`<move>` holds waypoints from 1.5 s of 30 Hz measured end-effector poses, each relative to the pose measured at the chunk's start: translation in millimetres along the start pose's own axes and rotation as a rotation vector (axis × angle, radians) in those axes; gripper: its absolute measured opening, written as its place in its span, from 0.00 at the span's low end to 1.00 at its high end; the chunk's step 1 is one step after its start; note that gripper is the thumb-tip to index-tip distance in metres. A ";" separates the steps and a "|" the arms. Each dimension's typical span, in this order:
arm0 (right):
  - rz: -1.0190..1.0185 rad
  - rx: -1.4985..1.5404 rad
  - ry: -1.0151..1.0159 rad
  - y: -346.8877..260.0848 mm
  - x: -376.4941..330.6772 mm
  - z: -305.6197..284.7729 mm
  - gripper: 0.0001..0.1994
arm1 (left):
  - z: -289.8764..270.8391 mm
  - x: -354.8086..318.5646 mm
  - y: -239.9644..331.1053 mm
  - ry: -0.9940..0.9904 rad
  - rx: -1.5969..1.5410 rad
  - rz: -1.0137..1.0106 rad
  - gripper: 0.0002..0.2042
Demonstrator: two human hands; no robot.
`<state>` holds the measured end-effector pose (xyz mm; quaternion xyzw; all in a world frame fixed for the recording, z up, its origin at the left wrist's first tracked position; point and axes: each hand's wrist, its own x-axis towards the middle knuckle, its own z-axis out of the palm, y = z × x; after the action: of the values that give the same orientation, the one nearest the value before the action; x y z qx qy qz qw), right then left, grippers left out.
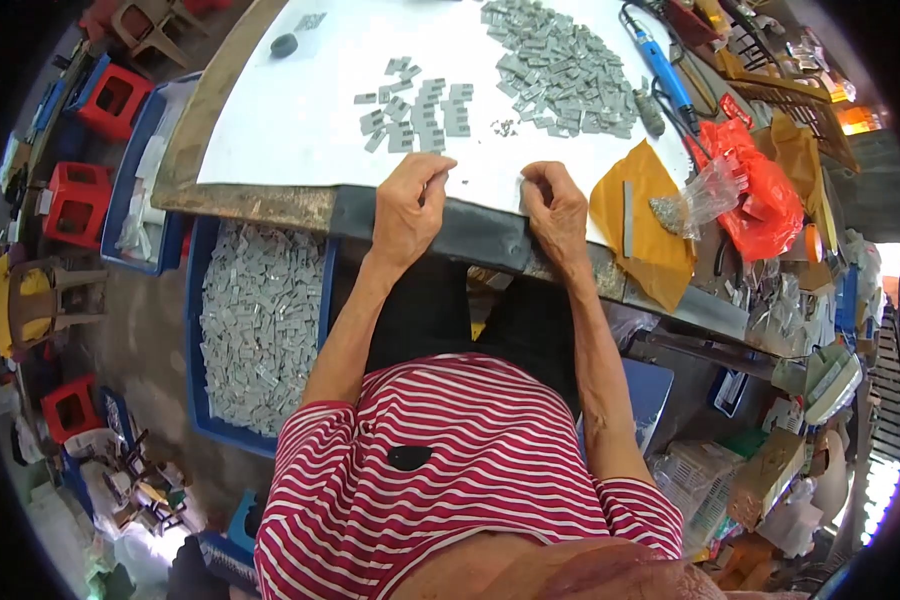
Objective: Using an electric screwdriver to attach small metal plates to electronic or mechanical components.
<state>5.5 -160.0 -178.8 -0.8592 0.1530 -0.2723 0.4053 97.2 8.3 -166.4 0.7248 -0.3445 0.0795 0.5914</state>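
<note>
Our left hand (408, 205) and right hand (560, 210) curl apart at the table's near edge (250, 203), and we cannot tell whether either pinches anything. Just beyond the left lies a loose cluster of flat grey pieces (428, 115) on the white sheet (290, 120), with a larger grey heap (565, 75) farther off to the right, while an orange-brown envelope (660, 180) and a red plastic bag (770, 205) crowd that side. Around us, a blue bin (194, 330) full of similar pieces sits below the table, and red stools (75, 205) stand farther left.
</note>
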 end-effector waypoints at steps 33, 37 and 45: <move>-0.098 0.008 0.022 -8.2 -3.7 1.9 0.04 | -89.1 48.5 239.6 -0.109 -0.982 0.324 0.12; -0.088 -0.014 0.045 2.3 -3.5 -4.7 0.04 | -108.3 54.4 242.6 -0.281 -0.812 0.317 0.12; -0.090 0.018 0.018 -11.2 -2.5 0.3 0.04 | -80.8 68.6 248.5 0.180 -0.850 0.504 0.06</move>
<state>4.2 -151.6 -171.1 -0.8591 0.1152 -0.2993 0.3990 24.7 38.4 92.2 0.3043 -0.4584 0.1346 0.8241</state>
